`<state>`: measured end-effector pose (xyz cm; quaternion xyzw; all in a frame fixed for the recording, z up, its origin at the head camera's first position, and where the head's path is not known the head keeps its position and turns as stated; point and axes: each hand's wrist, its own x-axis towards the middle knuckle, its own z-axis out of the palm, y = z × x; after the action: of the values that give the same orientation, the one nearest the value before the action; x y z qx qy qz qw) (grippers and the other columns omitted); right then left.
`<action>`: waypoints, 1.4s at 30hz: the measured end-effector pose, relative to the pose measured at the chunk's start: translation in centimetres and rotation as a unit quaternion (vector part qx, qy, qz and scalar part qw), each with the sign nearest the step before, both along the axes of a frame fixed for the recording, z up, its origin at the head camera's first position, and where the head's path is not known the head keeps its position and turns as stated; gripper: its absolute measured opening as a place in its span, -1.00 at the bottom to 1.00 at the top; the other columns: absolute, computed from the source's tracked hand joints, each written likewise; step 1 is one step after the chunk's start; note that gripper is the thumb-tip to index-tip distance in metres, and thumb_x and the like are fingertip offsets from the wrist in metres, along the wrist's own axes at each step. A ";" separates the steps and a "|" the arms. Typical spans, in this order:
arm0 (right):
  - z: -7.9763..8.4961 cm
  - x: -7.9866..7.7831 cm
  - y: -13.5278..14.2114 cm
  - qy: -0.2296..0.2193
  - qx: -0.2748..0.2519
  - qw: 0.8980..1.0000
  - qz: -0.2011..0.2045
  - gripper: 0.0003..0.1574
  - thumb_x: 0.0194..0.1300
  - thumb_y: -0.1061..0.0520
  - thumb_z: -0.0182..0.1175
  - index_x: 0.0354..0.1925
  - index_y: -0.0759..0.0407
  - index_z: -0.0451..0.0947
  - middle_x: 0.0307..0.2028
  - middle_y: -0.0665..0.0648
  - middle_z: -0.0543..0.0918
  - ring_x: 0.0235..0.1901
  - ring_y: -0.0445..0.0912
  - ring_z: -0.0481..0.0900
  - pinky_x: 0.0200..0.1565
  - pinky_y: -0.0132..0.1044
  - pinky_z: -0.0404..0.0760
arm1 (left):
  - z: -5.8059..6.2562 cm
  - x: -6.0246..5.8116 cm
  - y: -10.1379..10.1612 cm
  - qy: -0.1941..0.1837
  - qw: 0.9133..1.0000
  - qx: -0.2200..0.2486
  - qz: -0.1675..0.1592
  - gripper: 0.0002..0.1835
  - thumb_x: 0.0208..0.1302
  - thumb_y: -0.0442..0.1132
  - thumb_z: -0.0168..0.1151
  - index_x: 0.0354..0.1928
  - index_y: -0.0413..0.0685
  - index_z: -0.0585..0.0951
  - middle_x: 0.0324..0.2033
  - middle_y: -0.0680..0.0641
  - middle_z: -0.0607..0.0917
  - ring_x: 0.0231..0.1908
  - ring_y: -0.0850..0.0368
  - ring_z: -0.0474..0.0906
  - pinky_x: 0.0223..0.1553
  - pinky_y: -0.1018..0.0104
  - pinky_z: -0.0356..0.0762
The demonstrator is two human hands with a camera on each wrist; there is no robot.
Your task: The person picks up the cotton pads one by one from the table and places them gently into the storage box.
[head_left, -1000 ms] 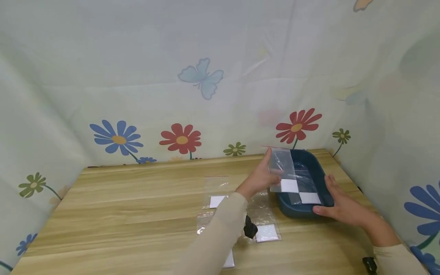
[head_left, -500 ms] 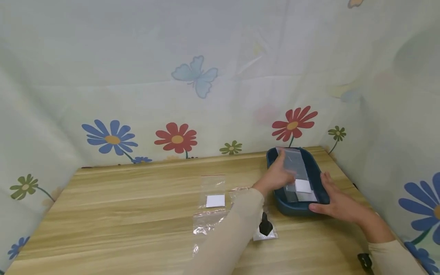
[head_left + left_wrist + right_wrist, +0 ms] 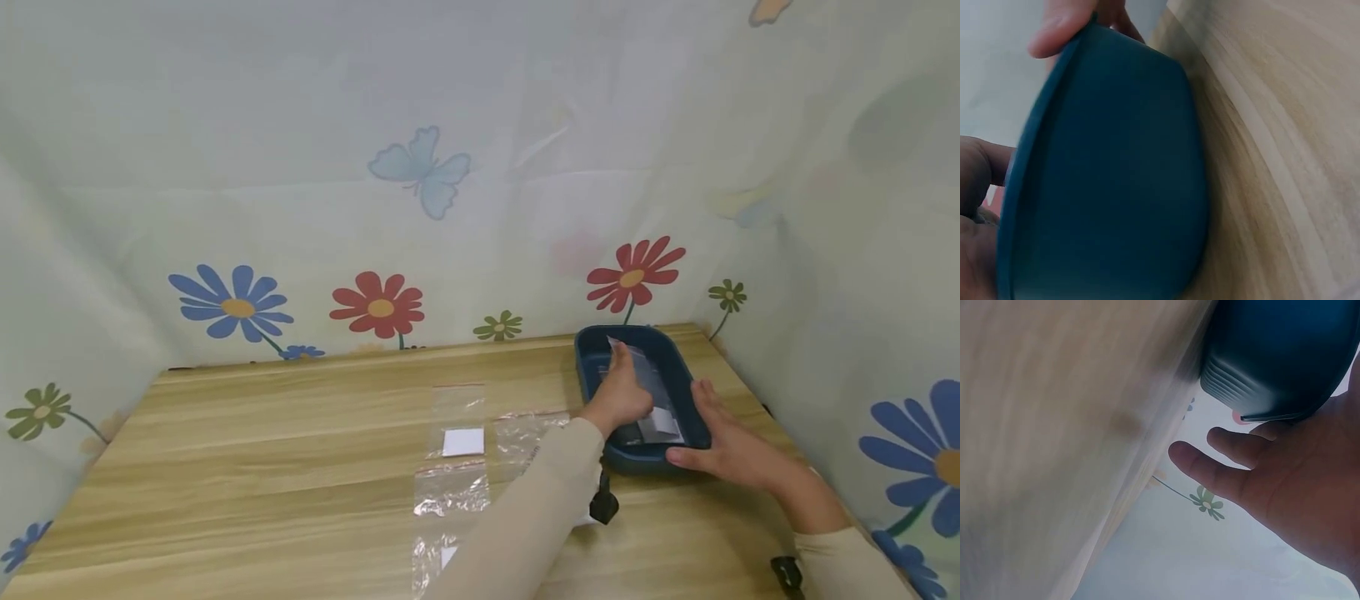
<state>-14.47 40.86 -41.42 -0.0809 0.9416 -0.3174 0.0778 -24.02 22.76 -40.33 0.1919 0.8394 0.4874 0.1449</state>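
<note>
My left hand (image 3: 624, 398) reaches into a dark blue plastic bin (image 3: 681, 371) and pinches a clear zip bag (image 3: 647, 375) near its upper left edge. The bag lies in the bin, its white insert (image 3: 660, 421) toward the near end. Whether other bags lie under it is hard to see. Around the bin's near right corner rests my right hand (image 3: 731, 446), thumb on the near wall and fingers along the right side. In the right wrist view the right hand's fingers (image 3: 1210, 472) stretch out fairly straight beside the bin.
Left of the bin, zip bags lie flat on the wooden table (image 3: 262, 467): one with a white insert (image 3: 463, 442), a crinkled one (image 3: 452, 492) nearer me, and another (image 3: 517, 433) partly under my left sleeve. A flowered curtain (image 3: 300, 208) stands behind and at both sides.
My left hand has moved right and down, carrying the zip bag from over the bin's left rim into the bin. My right hand keeps its place on the corner.
</note>
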 end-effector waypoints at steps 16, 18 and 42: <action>-0.1 0.1 -0.1 0.001 0.009 1.000 -0.009 0.50 0.24 -0.19 0.40 0.55 0.43 -0.43 0.51 0.55 -0.39 0.43 0.53 -0.26 0.25 0.51 -0.04 | -0.6 1.0 1.3 0.034 0.990 -0.128 0.040 0.08 0.15 -0.35 0.37 0.62 -0.09 -0.07 0.56 -0.28 -0.08 0.09 0.03 0.57 -0.11 0.37 0.51; -0.2 0.1 -0.1 0.002 0.009 1.000 -0.010 0.50 0.24 -0.19 0.40 0.55 0.44 -0.43 0.51 0.55 -0.38 0.44 0.53 -0.27 0.26 0.51 -0.04 | -0.7 1.2 1.4 0.045 0.987 -0.146 0.045 0.08 0.16 -0.31 0.40 0.62 -0.08 -0.04 0.56 -0.30 -0.09 0.02 0.01 0.61 -0.14 0.36 0.53; 0.0 -0.1 -0.4 0.018 0.010 1.000 -0.007 0.51 0.21 -0.23 0.41 0.55 0.46 -0.38 0.51 0.55 -0.36 0.45 0.49 -0.28 0.28 0.48 -0.05 | -1.0 2.5 1.2 0.219 0.919 -0.323 0.054 -0.04 0.10 -0.11 0.47 0.53 -0.11 0.24 0.40 -0.42 0.21 -0.13 -0.04 0.63 -0.34 0.25 0.64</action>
<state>-14.55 40.47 -41.43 -0.0795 0.9465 -0.3069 0.0593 -21.56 23.95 -41.34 0.1907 0.9712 0.1423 -0.0145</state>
